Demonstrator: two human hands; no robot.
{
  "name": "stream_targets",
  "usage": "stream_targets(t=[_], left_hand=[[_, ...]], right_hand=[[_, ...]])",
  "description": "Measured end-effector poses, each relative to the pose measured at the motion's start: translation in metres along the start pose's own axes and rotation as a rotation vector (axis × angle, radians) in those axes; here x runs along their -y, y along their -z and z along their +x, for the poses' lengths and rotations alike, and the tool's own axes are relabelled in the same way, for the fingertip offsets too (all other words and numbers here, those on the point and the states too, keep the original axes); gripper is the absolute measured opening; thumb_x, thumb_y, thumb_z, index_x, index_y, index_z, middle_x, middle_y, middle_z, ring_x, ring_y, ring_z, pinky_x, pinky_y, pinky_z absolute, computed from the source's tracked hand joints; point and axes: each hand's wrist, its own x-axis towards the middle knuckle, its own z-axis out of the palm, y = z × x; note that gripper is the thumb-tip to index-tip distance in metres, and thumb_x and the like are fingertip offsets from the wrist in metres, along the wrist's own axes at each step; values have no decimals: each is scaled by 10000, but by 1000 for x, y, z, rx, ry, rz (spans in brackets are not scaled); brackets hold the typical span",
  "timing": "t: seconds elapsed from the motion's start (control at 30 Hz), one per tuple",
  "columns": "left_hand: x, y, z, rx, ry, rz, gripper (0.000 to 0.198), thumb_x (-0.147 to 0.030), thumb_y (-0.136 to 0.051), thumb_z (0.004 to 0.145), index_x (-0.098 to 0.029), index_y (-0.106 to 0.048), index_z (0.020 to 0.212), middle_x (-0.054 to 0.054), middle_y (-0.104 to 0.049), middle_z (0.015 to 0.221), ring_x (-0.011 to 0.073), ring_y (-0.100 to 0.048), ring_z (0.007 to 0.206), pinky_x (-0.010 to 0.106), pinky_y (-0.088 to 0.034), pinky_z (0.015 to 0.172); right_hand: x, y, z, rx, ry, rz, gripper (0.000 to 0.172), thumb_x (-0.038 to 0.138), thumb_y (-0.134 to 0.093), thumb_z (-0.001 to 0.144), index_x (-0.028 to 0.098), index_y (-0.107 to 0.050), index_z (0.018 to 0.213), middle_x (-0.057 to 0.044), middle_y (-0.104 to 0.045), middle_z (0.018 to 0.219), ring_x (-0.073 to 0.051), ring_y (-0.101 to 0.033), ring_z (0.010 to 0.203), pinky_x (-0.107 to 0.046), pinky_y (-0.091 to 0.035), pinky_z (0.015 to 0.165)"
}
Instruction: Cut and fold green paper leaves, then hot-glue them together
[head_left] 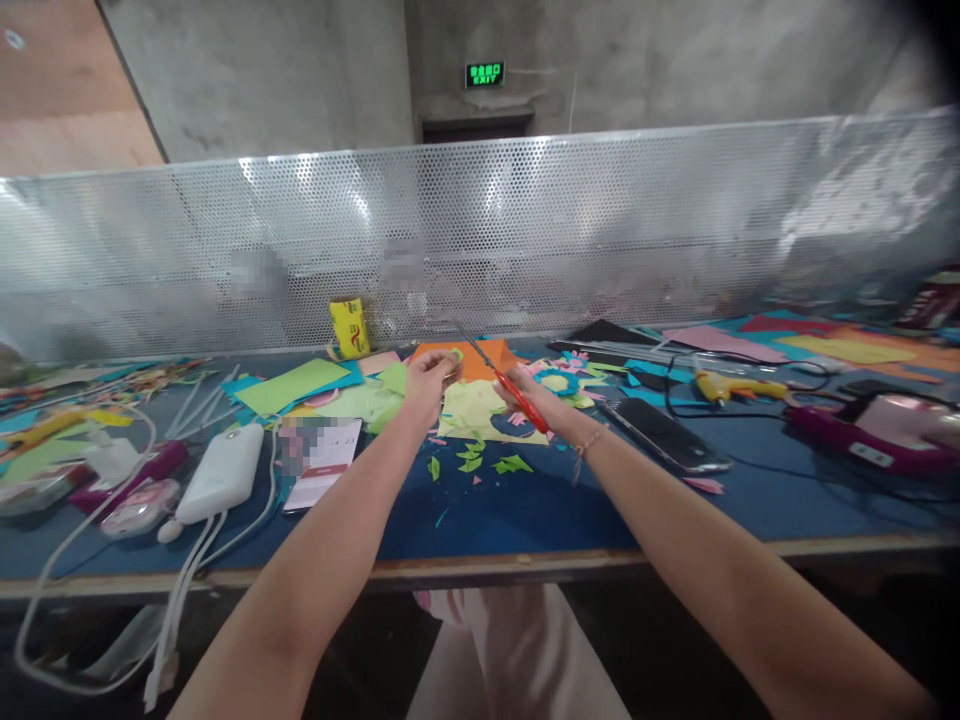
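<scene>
My right hand [536,392] is closed around the red handles of a pair of scissors [523,398], whose metal blades point up and to the left. To their left, my left hand [431,380] pinches a small piece of green paper [457,355] between thumb and fingers. Both hands are over the middle of the blue table. Under and behind them lie an orange sheet [472,358] and a pale yellow sheet [472,405]. Several green paper scraps [471,458] are scattered nearer to me. A blue paper ring with a yellow middle [556,382] lies beside my right hand.
On the left are a white power bank [223,473] with cables and a phone [328,465]. To the right lie a dark phone [664,435], a yellow glue gun [739,386] and a purple power strip [862,440]. A perforated metal screen [465,235] stands behind the table.
</scene>
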Motion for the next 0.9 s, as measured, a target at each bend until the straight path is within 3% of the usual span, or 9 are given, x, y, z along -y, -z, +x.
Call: stream_targets(t=[0.1, 0.3, 0.9], left_hand=[[-2, -1, 0, 25, -10, -13, 174, -218, -700, 569, -138, -560, 635, -26, -562, 607, 66, -547, 575, 238, -445, 664], [0, -4, 0, 25, -39, 19, 121, -206, -655, 608, -136, -560, 636, -24, -549, 581, 57, -520, 549, 212, -435, 624], [1, -5, 1, -72, -9, -75, 117, -172, -672, 539, -119, -587, 601, -14, -558, 564, 53, -514, 520, 212, -432, 601]], right_hand=[[9, -3, -5, 115, -35, 47, 385, 531, -598, 626, 195, -413, 667, 52, -393, 589, -71, -437, 501, -218, -467, 483], [18, -3, -10, 178, -68, 147, 382, 562, -528, 675, 194, -431, 707, 38, -405, 581, -71, -428, 482, -214, -428, 449], [14, -4, -8, 220, -96, 198, 376, 541, -542, 667, 187, -421, 705, 53, -405, 545, -53, -390, 444, -196, -340, 422]])
